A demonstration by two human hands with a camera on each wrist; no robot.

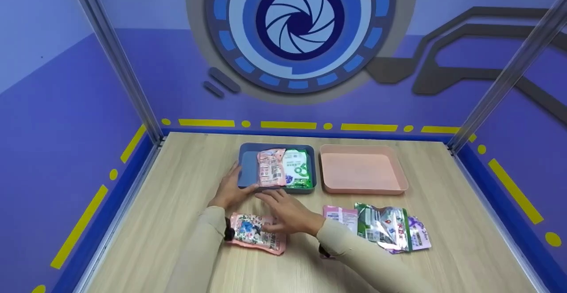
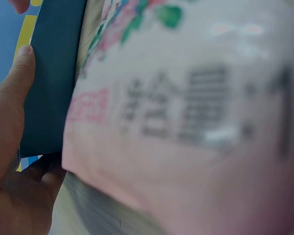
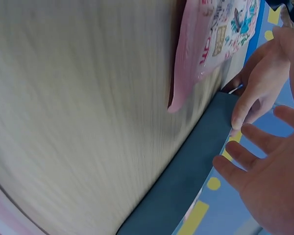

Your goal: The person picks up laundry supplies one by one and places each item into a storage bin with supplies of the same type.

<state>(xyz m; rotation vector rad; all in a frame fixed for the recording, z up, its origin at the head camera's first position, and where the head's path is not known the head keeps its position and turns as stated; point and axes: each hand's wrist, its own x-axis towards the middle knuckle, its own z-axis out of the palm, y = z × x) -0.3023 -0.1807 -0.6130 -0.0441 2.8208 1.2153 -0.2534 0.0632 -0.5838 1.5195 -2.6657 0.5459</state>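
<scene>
My left hand [image 1: 229, 192] holds the front left corner of a dark blue tray [image 1: 248, 169]. In the left wrist view its thumb lies along the tray wall [image 2: 54, 98], with the other fingers partly hidden. A pink printed packet [image 1: 271, 168] and a green-and-white packet [image 1: 296, 169] lie side by side in that tray. Just in front of the tray is my right hand [image 1: 290, 213], its fingers spread and holding nothing. Below and beside it, a pink floral packet [image 1: 248, 228] lies on the table, partly covered by the right hand in the head view.
A pink tray [image 1: 361, 169] stands to the right of the blue one. In front of it lie a pink-purple packet [image 1: 341, 215], a green-and-silver packet [image 1: 383, 226] and a purple packet [image 1: 418, 233], overlapping. Blue-purple panels [image 1: 155, 76] enclose the table's back and sides.
</scene>
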